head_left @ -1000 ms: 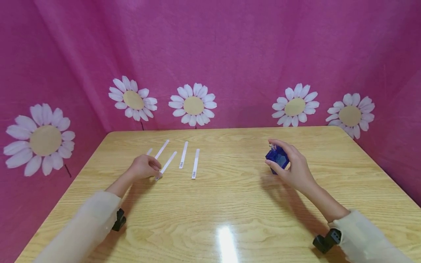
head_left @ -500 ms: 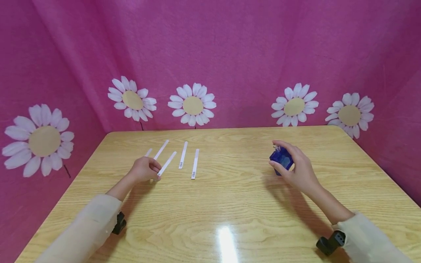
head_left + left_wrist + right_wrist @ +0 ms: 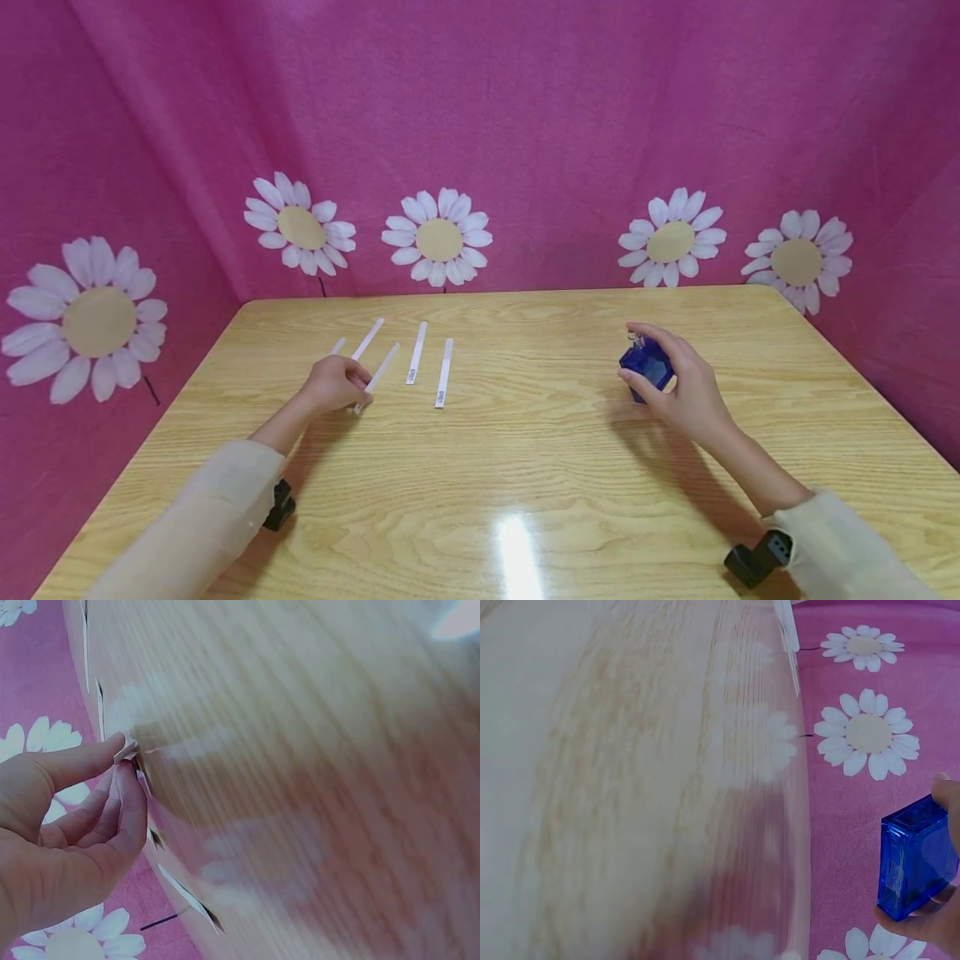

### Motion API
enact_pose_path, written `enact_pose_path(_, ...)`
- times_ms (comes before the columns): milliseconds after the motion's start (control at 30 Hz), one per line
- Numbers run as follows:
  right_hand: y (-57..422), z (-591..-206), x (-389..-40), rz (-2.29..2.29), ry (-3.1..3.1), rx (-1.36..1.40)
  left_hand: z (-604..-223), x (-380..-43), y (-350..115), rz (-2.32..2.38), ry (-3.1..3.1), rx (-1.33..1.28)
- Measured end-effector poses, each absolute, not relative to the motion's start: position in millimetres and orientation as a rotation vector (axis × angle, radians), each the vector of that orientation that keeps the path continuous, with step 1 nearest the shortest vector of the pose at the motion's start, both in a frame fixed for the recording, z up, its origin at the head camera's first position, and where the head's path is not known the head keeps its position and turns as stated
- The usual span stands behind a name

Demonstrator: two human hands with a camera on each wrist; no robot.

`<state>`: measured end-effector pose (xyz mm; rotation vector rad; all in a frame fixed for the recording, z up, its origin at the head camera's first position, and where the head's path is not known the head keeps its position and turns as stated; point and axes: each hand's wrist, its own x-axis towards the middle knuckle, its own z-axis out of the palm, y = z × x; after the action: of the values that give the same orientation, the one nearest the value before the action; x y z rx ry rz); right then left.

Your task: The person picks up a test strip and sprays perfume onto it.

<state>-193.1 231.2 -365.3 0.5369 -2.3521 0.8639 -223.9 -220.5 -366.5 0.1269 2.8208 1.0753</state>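
My left hand (image 3: 337, 385) is at the left of the table, pinching the near end of a white paper perfume test strip (image 3: 387, 363). In the left wrist view, thumb and fingertips meet on the near end of the held paper strip (image 3: 129, 750). More strips lie around it: one strip (image 3: 417, 353) and another strip (image 3: 445, 373) to its right, and one strip (image 3: 369, 337) behind the hand. A further strip (image 3: 338, 345) is partly hidden by that hand. On the right, my right hand (image 3: 686, 385) grips a blue glass perfume bottle (image 3: 648, 365) between thumb and fingers, above the table.
The wooden table (image 3: 510, 458) reaches back to a pink curtain (image 3: 555, 150) printed with white daisies. A black wrist camera (image 3: 279, 505) sits on the left cuff, and another black camera (image 3: 759, 560) on the right cuff. Light glares off the table's front.
My left hand stays at the same strip; that strip's near end lifted slightly, then dipped as its angle shifted. The right hand has drifted a little rightward with the perfume bottle.
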Motion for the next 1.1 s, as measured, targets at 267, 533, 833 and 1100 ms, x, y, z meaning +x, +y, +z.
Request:
enact_pose_path(267,233.4,-368.8,-192.8,0.874,-2.346,0.540,-370.0,-224.4,-216.5,1.055,2.877,0.101)
enact_pose_path(533,233.9,-370.2,-192.5,0.880,-2.353,0.539,-364.8,-223.4,-216.2,1.125,2.772,0.019)
enact_pose_path(833,232.8,-370.3,-192.8,0.898,-2.362,0.552,-365.6,-223.3,-216.4,1.332,2.529,-0.011)
enact_pose_path(1100,230.4,-370.3,-193.1,0.895,-2.361,0.556,-368.8,-225.9,-214.8,1.506,2.289,0.029)
